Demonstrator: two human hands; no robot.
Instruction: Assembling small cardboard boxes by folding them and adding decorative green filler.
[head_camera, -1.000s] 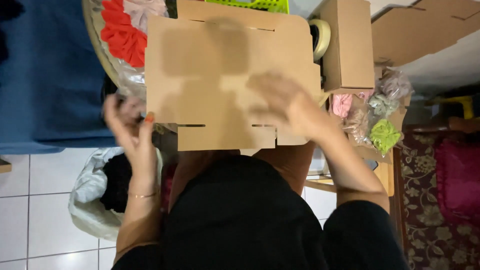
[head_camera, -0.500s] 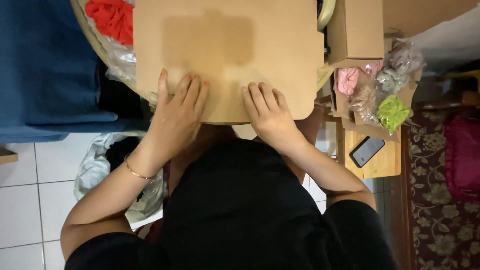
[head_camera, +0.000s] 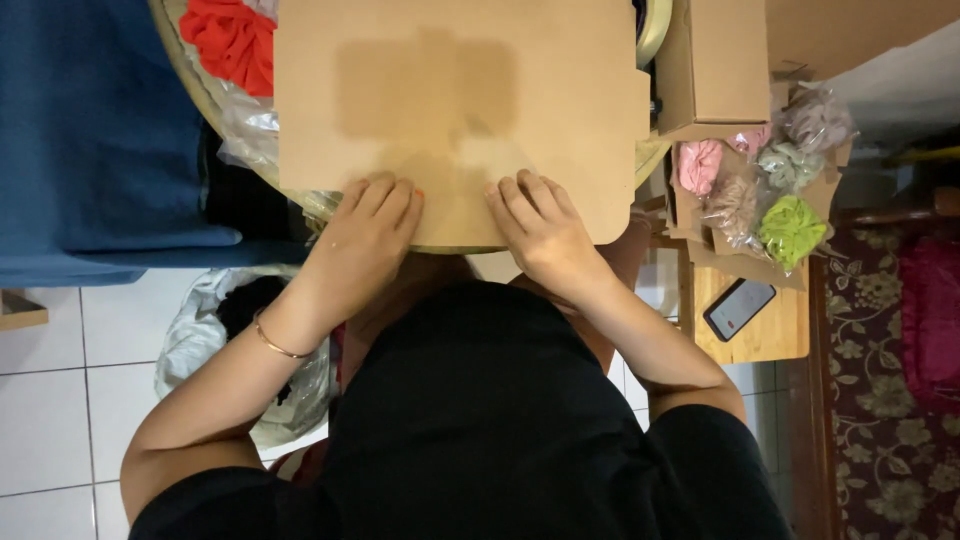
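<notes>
Flat cardboard sheet (head_camera: 455, 100): plain brown, unprinted, with rounded corners at its near edge and a darker shadowed patch near its middle; it is laid across a round table (head_camera: 190, 70), covering most of the top. Left hand (head_camera: 365, 245): pressed palm-down on the near edge of the sheet, fingers spread flat, nothing clasped; a thin bangle (head_camera: 272, 343) is worn at the wrist. Right hand (head_camera: 540, 230): likewise laid flat and unclenched on the near edge, just beside the left but not touching it. Red fabric pieces (head_camera: 232, 40): seen in clear plastic wrapping (head_camera: 245, 125) at the table's left rim, partly covered by the sheet. Roll of tape (head_camera: 652, 28): mostly hidden behind the sheet's right edge. Folded cardboard box (head_camera: 715, 65): closed, set just right of the sheet. Open cardboard tray (head_camera: 700, 235): beside the box, holding bagged scrunchies (head_camera: 765, 185) in pink, beige, grey and bright green. Phone (head_camera: 738, 308): lying face-up on a small wooden stand (head_camera: 770, 335) below the tray. Blue cloth (head_camera: 95, 130): draped at far left. White plastic bag (head_camera: 195, 340): on the tiled floor (head_camera: 60, 400), dark contents inside. Patterned rug (head_camera: 885, 420): at far right.
</notes>
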